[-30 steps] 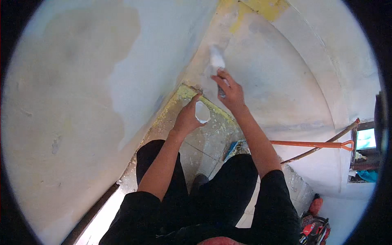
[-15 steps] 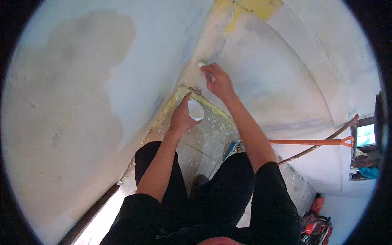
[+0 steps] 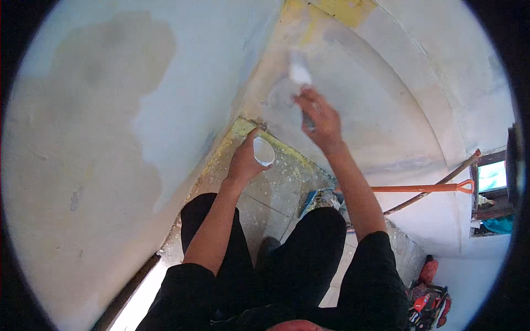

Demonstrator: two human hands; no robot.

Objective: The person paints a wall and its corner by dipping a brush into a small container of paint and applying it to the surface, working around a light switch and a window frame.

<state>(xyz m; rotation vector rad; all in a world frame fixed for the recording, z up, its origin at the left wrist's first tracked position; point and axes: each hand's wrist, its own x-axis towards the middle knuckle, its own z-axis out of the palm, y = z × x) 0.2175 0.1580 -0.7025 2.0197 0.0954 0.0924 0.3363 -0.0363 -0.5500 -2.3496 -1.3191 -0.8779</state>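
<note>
My left hand (image 3: pixel 244 160) is wrapped round a white cup (image 3: pixel 264 151), its open top facing me, above the paint-spotted floor corner. My right hand (image 3: pixel 320 117) is closed on the handle of a brush (image 3: pixel 300 73), whose white head is blurred by motion and lies against or close to the curved wall (image 3: pixel 370 105). Whether the bristles touch the wall cannot be made out. Inside the cup the surface looks white.
On the left rises a wall (image 3: pixel 110 138) with a large damp-looking patch. An orange-handled tool (image 3: pixel 419 188) and a wooden stick (image 3: pixel 461 177) cross at the right. Red items (image 3: pixel 422 302) lie at the lower right, below a window opening (image 3: pixel 492 175).
My right hand has moved right and slightly down, away from the wall corner, and more of the brush shows. My left hand still holds the cup in nearly the same place.
</note>
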